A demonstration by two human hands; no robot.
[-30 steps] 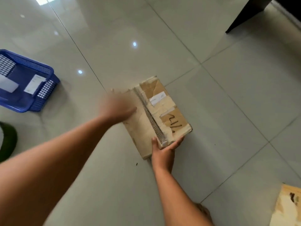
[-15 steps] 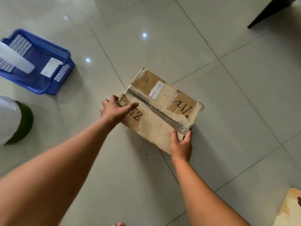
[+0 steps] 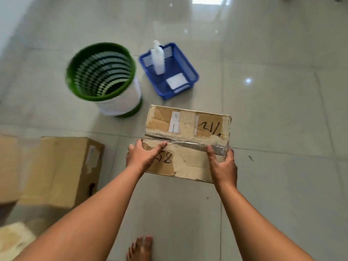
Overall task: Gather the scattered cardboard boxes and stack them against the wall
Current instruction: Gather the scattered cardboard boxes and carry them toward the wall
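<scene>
A worn, taped cardboard box [image 3: 188, 136] with black marker writing and a white label is held above the tiled floor in the middle of the view. My left hand [image 3: 144, 155] grips its near left corner, thumb on top. My right hand [image 3: 222, 164] grips its near right corner. A larger brown cardboard box [image 3: 58, 170] rests on the floor at the left. The corner of another pale box [image 3: 13, 240] shows at the bottom left.
A green and white mesh bin [image 3: 105, 78] stands upright beyond the boxes. Next to it sits a blue plastic basket [image 3: 190, 72] holding a white bottle and a white card. My bare foot [image 3: 140, 249] is at the bottom edge. A white wall [image 3: 11, 16] shows at the top left.
Both hands have taken hold of the taped box and lifted it off the floor. The view has swung left, bringing the green bin and the larger box into sight.
</scene>
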